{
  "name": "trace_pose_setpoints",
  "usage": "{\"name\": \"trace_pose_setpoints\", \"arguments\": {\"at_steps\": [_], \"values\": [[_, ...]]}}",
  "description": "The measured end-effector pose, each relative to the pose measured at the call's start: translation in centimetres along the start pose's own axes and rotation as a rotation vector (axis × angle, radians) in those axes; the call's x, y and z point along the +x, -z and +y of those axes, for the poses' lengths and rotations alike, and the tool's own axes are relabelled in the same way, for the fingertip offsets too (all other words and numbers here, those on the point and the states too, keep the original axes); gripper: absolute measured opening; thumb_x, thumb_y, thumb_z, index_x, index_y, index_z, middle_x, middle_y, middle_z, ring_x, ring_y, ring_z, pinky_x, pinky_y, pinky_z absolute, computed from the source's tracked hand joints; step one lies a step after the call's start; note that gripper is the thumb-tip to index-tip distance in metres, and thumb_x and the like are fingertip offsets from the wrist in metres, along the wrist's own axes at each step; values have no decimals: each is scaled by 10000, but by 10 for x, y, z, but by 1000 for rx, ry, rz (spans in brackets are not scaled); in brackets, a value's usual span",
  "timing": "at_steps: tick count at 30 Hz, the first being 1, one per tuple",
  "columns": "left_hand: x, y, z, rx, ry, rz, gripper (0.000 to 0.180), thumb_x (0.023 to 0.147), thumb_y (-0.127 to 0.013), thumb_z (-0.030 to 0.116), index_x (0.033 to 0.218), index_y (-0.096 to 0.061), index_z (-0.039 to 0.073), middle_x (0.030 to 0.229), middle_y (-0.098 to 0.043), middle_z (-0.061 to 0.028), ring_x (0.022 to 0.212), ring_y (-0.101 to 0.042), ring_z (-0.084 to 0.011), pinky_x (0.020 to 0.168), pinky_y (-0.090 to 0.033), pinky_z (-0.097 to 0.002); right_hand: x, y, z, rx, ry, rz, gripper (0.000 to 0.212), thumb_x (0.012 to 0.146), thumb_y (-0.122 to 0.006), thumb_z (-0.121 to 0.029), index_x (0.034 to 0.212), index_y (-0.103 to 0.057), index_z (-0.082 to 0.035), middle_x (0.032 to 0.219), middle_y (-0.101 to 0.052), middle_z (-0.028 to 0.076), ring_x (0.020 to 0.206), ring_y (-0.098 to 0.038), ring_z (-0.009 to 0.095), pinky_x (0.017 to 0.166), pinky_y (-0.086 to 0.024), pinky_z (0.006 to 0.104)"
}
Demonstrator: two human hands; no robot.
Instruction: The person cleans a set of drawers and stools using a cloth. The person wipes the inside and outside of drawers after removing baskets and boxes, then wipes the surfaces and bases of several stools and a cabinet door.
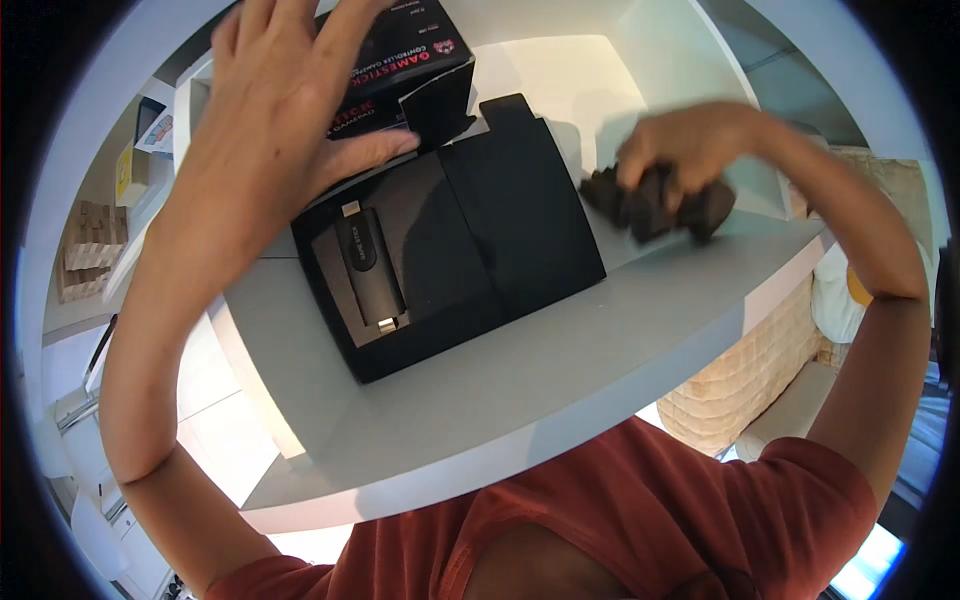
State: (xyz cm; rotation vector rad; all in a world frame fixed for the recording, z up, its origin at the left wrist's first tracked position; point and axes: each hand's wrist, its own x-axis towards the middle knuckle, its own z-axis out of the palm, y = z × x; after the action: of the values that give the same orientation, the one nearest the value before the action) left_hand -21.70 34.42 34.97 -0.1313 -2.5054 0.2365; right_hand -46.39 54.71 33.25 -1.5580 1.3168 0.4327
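My left hand (270, 120) grips a black cardboard box (400, 85) with red print, its thumb stretched along an open end flap. The far fingers are partly cut off by the picture's upper edge. Just nearer to me lies a flat black packing insert (520, 210), with a tan-grey recess in its left part. In that recess rests a black stick-shaped dongle (368, 255) with metal ends. To the right, my right hand (690, 145) is closed on a dark, lumpy bundle (650, 205), held near the insert's right edge. Motion blurs the bundle, so its kind is unclear.
The insert lies across the grey front ledge (560, 370) of a white drawer-like unit, whose pale inner floor (560, 70) and right wall (690, 60) show beyond. Stacked wooden blocks (95, 240) stand at the far left. A tan quilted cover (745, 370) is below right.
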Motion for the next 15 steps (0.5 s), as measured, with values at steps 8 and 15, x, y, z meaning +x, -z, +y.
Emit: {"name": "trace_pose_setpoints", "arguments": {"at_steps": [8,15], "values": [[8,24,25,-331,-12,-109,282,716,-653,109,946,-526,8,955,-514,-134,912,-518,-295,770,-432,-386,48,4,-58,-207,422,828,366,679,-595,13,1045,-603,-6,957,-507,95,870,-553,231,771,-446,332],[14,22,33,-413,-6,-101,93,782,-564,50,845,-535,-11,838,-529,-135,827,-536,-290,702,-436,-371,78,-16,-104,-290,426,436,388,770,-579,-62,1144,-534,30,1056,-467,163,894,-585,304,776,-486,384]]}}
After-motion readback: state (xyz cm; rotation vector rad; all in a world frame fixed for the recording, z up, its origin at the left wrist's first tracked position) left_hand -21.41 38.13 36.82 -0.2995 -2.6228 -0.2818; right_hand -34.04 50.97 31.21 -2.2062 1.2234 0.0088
